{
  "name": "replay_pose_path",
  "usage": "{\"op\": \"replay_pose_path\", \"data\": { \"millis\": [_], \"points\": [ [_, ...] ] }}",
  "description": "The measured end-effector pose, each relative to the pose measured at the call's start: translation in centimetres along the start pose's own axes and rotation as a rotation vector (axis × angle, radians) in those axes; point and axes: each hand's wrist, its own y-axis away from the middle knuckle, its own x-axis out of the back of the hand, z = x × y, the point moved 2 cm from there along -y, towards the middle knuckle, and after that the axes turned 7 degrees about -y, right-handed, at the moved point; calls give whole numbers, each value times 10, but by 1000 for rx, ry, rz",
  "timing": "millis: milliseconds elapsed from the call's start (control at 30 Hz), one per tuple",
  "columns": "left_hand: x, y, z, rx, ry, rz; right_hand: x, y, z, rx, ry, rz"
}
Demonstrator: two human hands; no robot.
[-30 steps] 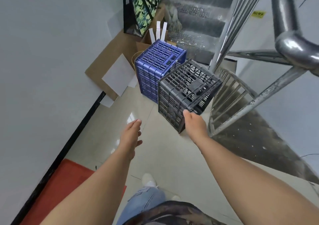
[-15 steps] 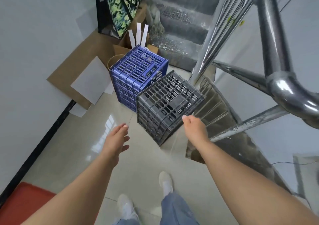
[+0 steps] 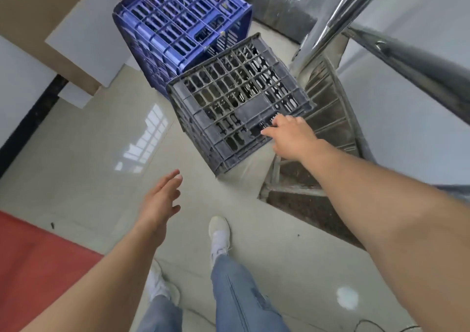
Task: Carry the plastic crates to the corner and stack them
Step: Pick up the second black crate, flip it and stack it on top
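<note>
Grey plastic is being reached at mid-frame, where the grey crate (image 3: 236, 102) is sitting bottom-up on the floor, touching the blue crate (image 3: 183, 23) at upper centre. Its near right edge is being touched by the right hand (image 3: 292, 138), fingers spread and not yet curled round anything, probably to find a hold for lifting. The left hand (image 3: 160, 202) is being held flat and empty at lower centre, likely readied for the opposite side.

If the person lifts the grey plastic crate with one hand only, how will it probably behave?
The grey crate is probably stiff: its walls are a ribbed lattice. It looks light for its size, being mostly holes. Gripped only at the edge where the right hand reaches, it may tilt; the open left hand could steady it.
</note>
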Motion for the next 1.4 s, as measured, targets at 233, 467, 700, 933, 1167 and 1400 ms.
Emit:
{"op": "replay_pose_path", "data": {
  "millis": [233, 467, 700, 933, 1167, 1400],
  "points": [
    [10, -37, -25, 44, 48, 93, -18, -52, 13, 173, 125, -101],
    [0, -58, -33, 86, 89, 87, -42, -80, 14, 140, 146, -193],
    [0, -50, -21, 93, 140, 94, -41, -72, -6, 197, 50, -195],
    [49, -22, -32, 64, 160, 164, -54, -40, -81, 165, -258, -259],
    [142, 11, -81, 67, 232, 230, -66, -8, -183, 78, -456, -187],
    [252, 39, -144, 71, 273, 280, -76, 8, -292, 43, -532, -77]
  ]
}}
